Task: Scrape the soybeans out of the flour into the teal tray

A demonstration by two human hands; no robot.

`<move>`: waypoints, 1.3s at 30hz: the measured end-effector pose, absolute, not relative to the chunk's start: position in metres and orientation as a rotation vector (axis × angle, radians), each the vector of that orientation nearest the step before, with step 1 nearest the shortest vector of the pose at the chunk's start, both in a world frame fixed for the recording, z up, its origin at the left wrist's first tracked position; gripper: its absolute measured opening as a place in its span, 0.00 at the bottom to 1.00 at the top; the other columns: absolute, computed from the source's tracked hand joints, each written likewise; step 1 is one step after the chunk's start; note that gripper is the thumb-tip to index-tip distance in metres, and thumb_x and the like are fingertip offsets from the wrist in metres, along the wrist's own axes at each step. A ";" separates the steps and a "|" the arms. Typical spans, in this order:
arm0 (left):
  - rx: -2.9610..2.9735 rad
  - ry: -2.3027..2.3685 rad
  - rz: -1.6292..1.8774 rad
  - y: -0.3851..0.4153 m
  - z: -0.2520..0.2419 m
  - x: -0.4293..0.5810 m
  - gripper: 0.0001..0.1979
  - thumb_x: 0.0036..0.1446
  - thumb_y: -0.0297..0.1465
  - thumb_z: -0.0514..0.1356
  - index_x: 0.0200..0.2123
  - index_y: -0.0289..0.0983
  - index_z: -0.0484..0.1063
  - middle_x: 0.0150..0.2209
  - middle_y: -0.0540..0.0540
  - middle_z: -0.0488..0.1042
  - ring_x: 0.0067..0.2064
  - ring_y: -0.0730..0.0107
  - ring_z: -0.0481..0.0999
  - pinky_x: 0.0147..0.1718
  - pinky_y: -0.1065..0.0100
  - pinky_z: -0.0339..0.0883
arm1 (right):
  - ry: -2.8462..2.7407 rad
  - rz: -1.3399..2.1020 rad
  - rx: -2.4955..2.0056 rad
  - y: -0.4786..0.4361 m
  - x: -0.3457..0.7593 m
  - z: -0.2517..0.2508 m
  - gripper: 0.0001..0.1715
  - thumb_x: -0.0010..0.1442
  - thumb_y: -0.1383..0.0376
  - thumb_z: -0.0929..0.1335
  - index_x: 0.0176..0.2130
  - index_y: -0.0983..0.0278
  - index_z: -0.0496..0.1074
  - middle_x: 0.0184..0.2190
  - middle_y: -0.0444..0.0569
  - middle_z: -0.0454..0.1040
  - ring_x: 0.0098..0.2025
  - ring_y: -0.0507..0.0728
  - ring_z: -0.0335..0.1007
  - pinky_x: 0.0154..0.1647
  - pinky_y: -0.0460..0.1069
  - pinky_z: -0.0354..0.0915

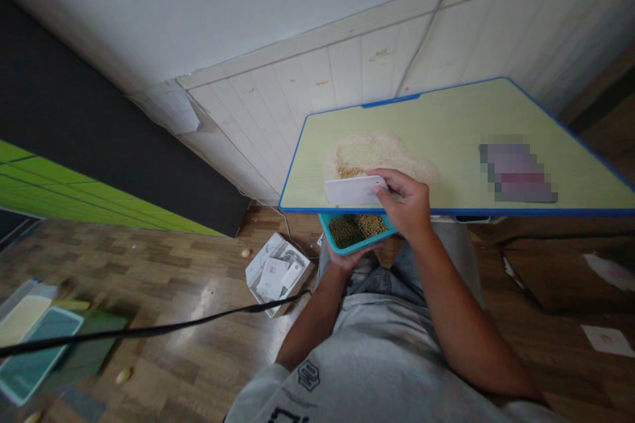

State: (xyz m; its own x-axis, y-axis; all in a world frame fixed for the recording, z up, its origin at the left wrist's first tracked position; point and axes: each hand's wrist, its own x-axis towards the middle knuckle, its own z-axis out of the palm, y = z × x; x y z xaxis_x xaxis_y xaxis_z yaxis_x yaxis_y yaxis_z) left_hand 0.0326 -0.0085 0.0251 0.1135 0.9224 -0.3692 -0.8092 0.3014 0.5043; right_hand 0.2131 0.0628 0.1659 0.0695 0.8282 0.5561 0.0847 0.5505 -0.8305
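Observation:
My right hand (407, 203) is closed on a flat white scraper (354, 191), which stands on its long edge near the front of the table (461, 119). Just behind the scraper is a small heap of yellow beans (348, 172). A pale, powdery or fine-grained layer (387, 145) spreads around them. Below the table's front edge, my left hand (350, 260) supports a teal tray (327, 238) from underneath; its fingers are partly hidden. Inside the tray, dark green beans (344, 231) lie on the left and yellow beans (371, 225) on the right.
A pixelated flat object (518, 173) lies at the table's right. An open white box (278, 271) with papers and a cable stands on the floor. Plastic bins (42, 350) are at lower left, and a black strap (198, 322) crosses the view.

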 end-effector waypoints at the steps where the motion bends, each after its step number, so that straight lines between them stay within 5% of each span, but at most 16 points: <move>1: 0.197 0.682 1.278 -0.008 0.024 0.032 0.43 0.65 0.65 0.77 0.72 0.45 0.94 0.80 0.31 0.86 0.84 0.07 0.78 0.75 0.09 0.79 | -1.405 0.681 -0.848 0.063 0.213 0.166 0.19 0.68 0.60 0.77 0.54 0.55 0.96 0.51 0.50 0.98 0.50 0.66 0.97 0.53 0.59 0.91; 10: 0.156 0.612 1.254 -0.004 0.018 0.030 0.43 0.79 0.66 0.61 0.76 0.43 0.91 0.87 0.30 0.79 0.87 0.07 0.73 0.78 0.04 0.72 | -1.343 0.646 -0.861 0.063 0.214 0.167 0.18 0.67 0.58 0.78 0.53 0.57 0.95 0.49 0.52 0.98 0.48 0.66 0.97 0.51 0.58 0.91; 14: 0.180 0.601 1.247 -0.004 0.015 0.030 0.46 0.73 0.67 0.68 0.78 0.42 0.90 0.88 0.29 0.78 0.89 0.05 0.70 0.79 0.09 0.73 | -1.239 0.440 -0.977 0.067 0.217 0.162 0.18 0.70 0.59 0.76 0.56 0.57 0.93 0.51 0.54 0.97 0.50 0.67 0.97 0.54 0.59 0.92; 22: 0.263 0.538 1.222 -0.004 0.005 0.029 0.52 0.63 0.66 0.80 0.82 0.46 0.88 0.88 0.32 0.77 0.88 0.02 0.70 0.78 0.02 0.71 | -1.243 0.275 -1.077 0.065 0.222 0.163 0.22 0.70 0.62 0.74 0.57 0.56 0.94 0.52 0.53 0.97 0.51 0.69 0.97 0.59 0.63 0.93; 39: 0.283 0.618 1.216 -0.004 0.011 0.031 0.51 0.66 0.70 0.73 0.82 0.48 0.86 0.89 0.34 0.76 0.90 0.05 0.68 0.78 0.04 0.72 | -1.227 0.388 -1.047 0.065 0.225 0.164 0.21 0.66 0.61 0.74 0.54 0.57 0.93 0.49 0.53 0.97 0.48 0.67 0.96 0.51 0.59 0.91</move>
